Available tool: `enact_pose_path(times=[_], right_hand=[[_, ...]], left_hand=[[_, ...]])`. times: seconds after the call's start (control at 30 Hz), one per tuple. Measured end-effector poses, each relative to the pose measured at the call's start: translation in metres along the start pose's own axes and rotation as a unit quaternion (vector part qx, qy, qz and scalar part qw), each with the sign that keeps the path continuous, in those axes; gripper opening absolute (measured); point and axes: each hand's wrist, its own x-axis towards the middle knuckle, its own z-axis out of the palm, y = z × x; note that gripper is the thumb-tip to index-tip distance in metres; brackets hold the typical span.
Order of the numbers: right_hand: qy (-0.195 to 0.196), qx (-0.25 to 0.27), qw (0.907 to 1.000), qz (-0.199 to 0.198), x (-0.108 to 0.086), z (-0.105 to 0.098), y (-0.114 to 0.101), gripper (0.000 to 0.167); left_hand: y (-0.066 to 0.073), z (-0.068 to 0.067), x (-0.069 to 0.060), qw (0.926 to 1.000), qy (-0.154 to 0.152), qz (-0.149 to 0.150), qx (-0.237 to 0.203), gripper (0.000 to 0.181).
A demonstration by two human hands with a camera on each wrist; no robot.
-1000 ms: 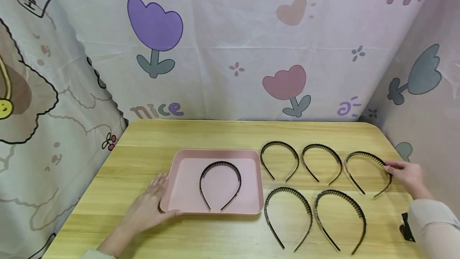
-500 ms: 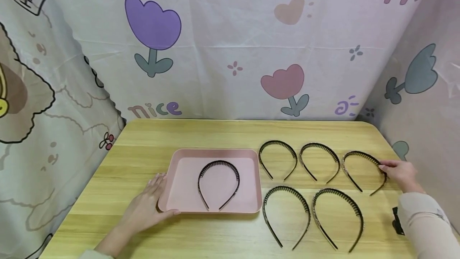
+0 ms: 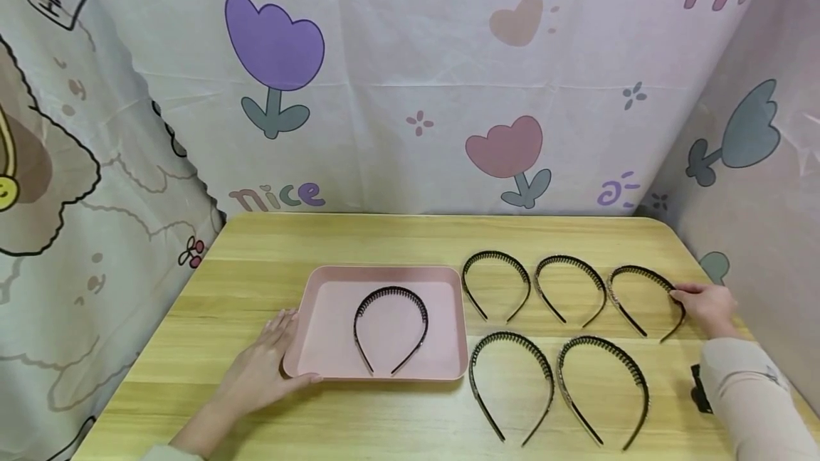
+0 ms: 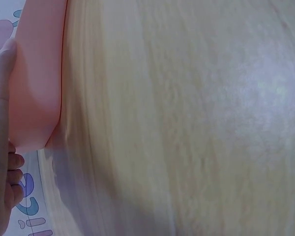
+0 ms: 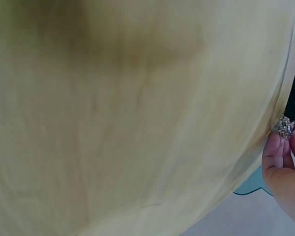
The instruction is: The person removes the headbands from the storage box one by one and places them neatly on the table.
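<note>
My left hand point(image 3: 259, 365) rests at the front left corner of a pink tray point(image 3: 327, 340), fingers along its left side and thumb along its front edge. The left wrist view shows the thumb lying on the tray's outer wall point(image 4: 37, 78). One black toothed headband point(image 3: 392, 291) lies inside the tray. At the far right, my right hand point(image 3: 707, 306) pinches the right side of another black headband point(image 3: 634, 268). In the right wrist view, fingers and thumb meet at a sparkly stone-covered part of that headband point(image 5: 286, 127).
Right of the tray are two headbands in the back row, a left one point(image 3: 496, 253) and a middle one point(image 3: 568, 258). Two more, a left one point(image 3: 511, 335) and a right one point(image 3: 592, 339), lie in front. A small black object point(image 3: 700, 390) sits beside the right sleeve. Printed curtains point(image 3: 384, 91) enclose the table.
My right hand has shifted the held headband a little to the left and slightly back, nearer its neighbour in the back row. My left hand and the tray have stayed put.
</note>
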Motion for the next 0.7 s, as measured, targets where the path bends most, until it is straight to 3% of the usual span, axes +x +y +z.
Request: enact_pose_path(times=[0.4, 0.7], right_hand=[[0.002, 0.022, 0.9986, 0.047, -0.006, -0.003, -0.011, 0.046], [0.042, 0.103, 0.9903, 0.083, -0.020, -0.001, -0.030, 0.058]], left_hand=[[-0.002, 0.001, 0.000, 1.0000, -0.001, 0.001, 0.002, 0.102], [-0.002, 0.001, -0.001, 1.0000, 0.001, 0.000, 0.004, 0.102]])
